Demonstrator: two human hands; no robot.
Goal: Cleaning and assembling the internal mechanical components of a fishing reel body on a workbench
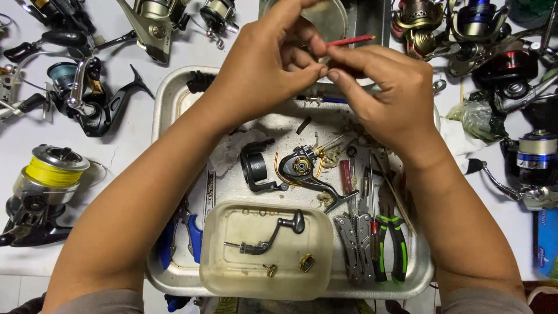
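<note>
My left hand (273,64) and my right hand (383,93) meet above the far side of a metal tray (168,99). Between their fingertips is a small part, mostly hidden by the fingers. A thin red tool (351,40) sticks out to the right from my right hand's grip. Below the hands, in the tray, lies a stripped black fishing reel body (305,171) with a gold centre, and a black spool cover (256,168) beside it.
A clear plastic tub (221,256) holds a black crank handle (273,235) and small brass parts. Multi-tool pliers (356,244), green-handled pliers (390,244) and blue-handled pliers (186,232) lie in the tray. Several fishing reels surround it, one with yellow line (49,171).
</note>
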